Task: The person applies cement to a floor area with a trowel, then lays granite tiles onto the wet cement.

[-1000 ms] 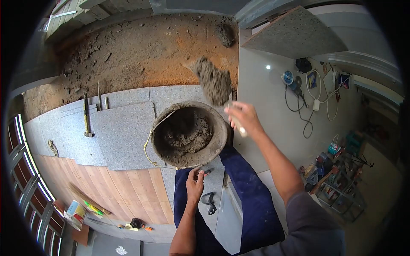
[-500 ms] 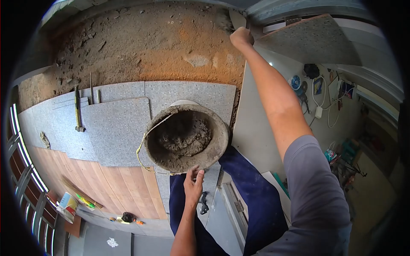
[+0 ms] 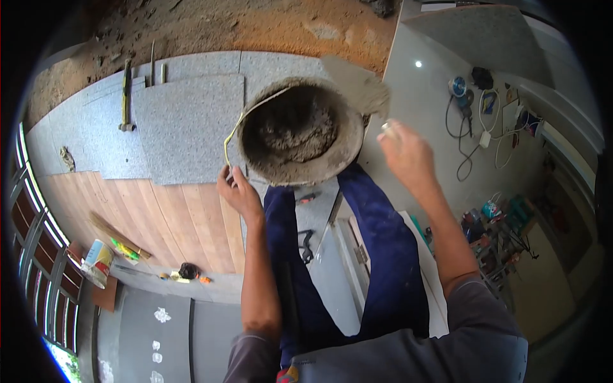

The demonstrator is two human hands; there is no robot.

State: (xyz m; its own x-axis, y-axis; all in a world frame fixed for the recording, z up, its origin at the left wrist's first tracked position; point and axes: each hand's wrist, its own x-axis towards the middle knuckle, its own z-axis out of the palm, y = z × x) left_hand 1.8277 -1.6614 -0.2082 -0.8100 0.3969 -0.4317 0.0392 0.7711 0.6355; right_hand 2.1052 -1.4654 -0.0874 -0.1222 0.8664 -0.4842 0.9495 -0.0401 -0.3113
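A mortar-crusted bucket [image 3: 352, 137] stands in front of my legs, its mouth toward me and a heap of wet grey mortar [image 3: 306, 142] inside. My left hand [image 3: 241, 191] is at the bucket's left side, thumb and fingers closed at the lower part of its yellowish handle [image 3: 228, 145]. On the right, my right hand [image 3: 408, 159] grips a trowel by its pale grip. The trowel's grey-smeared blade [image 3: 365, 86] points up and left, overlapping the bucket's upper right rim in this view; it is slightly blurred.
Speckled grey tiles [image 3: 191, 127] lie left of the bucket, with a hammer [image 3: 126, 96] on them. Bare soil [image 3: 287, 32] stretches along the far side. Wood-look tiles [image 3: 185, 223] are at lower left. Power tools and cables [image 3: 465, 108] lie on the right floor.
My right hand has brought the trowel back from the far soil to beside the bucket. My left hand has moved from the near rim to the handle. The view has tilted down.
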